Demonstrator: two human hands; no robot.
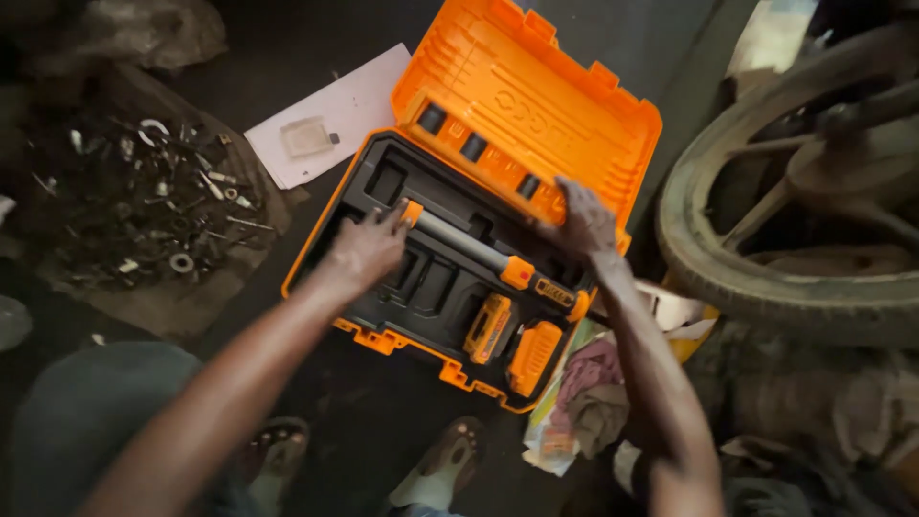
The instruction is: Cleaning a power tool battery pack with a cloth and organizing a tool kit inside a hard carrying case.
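Orange hard plastic makes up the tool case (450, 369), which lies open on the dark floor (287, 86) with its ribbed lid (536, 101) tipped back to the far side, so the moulded black tray inside faces up at the person crouched over it. Lying slantwise in a shaped recess of that tray is a long tool (469, 244) with a smooth grey shaft and orange ends, the fit suggesting each hollow is cut for one item. The left hand (369, 249) lies with loosely spread fingers on the tool's far-left end, touching rather than clasping it. The right hand (586, 222) rests open, palm down, on the hinge edge where lid meets tray, apparently steadying the case. Two blocky orange battery packs (512, 343) sit side by side in the near-right pockets. A flat white sheet of paper (330, 115) lies on the floor just beyond the case on the left, and farther left a heap of small metal scrap, washers and bolts (158, 196) is spread on a dull cloth. A worn, dusty rubber tyre (766, 258) curves along the right, with crumpled rags (589, 393) near the case's right corner.
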